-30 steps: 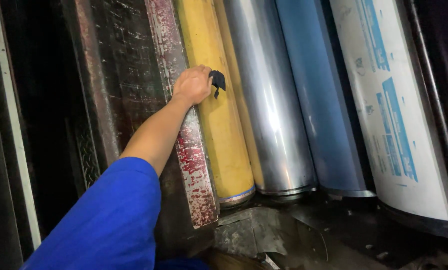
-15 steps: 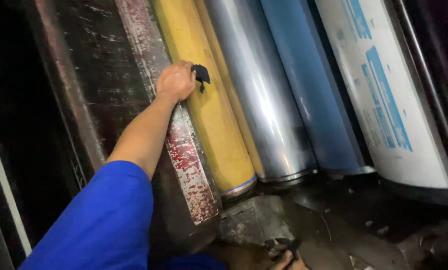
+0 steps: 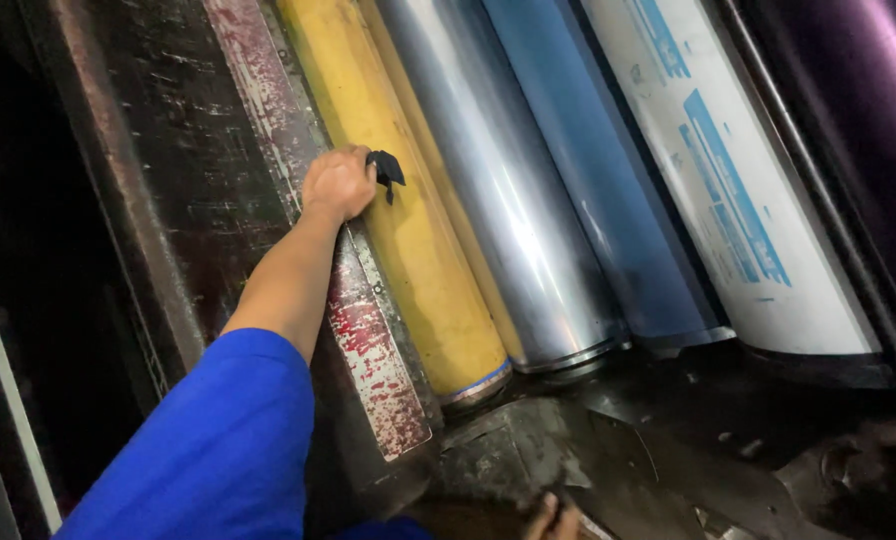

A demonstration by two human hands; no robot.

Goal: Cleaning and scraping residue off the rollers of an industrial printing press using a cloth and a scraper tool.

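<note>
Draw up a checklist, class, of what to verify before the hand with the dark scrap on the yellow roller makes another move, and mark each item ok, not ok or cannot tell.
1. Left hand closed on the small dark scrap: ok, the scrap sticks out past the fingers.
2. Scrap against the yellow roller: ok, it lies on the roller's surface.
3. Hand away from the silver roller: ok, it stays on the yellow one, beside the red-stained bar.
4. Rollers at rest: cannot tell from one picture.
5. Blue sleeve away from the rollers: ok.
6. Right hand free: cannot tell, only fingertips show at the bottom edge.
</note>
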